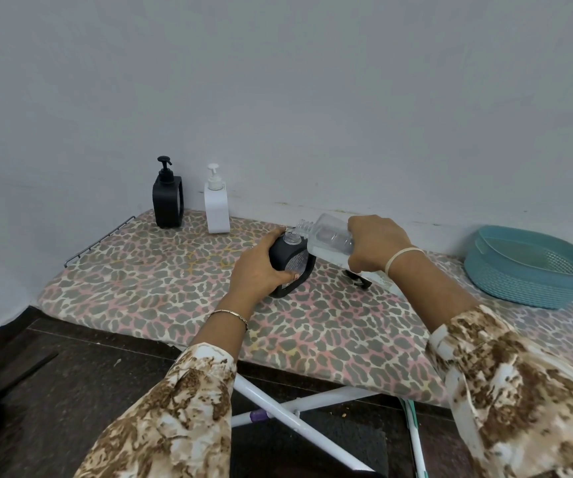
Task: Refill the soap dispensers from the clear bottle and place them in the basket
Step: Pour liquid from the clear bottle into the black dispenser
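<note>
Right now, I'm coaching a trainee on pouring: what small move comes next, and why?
Probably tip the bottle a little more steeply. Its mouth sits at the open neck of the dispenser the left hand grips, but the liquid pools near the right hand and no stream shows.

Ironing board point(140, 270) with dispensers point(168, 201), basket point(519, 288)

The left arm point(188, 381) and right arm point(478, 346) reach forward, sleeved. The left grip point(261, 267) curls fingers and thumb round what it holds; the right grip point(374, 244), just beside and slightly higher, is wrapped closed too, knuckles up.
</note>
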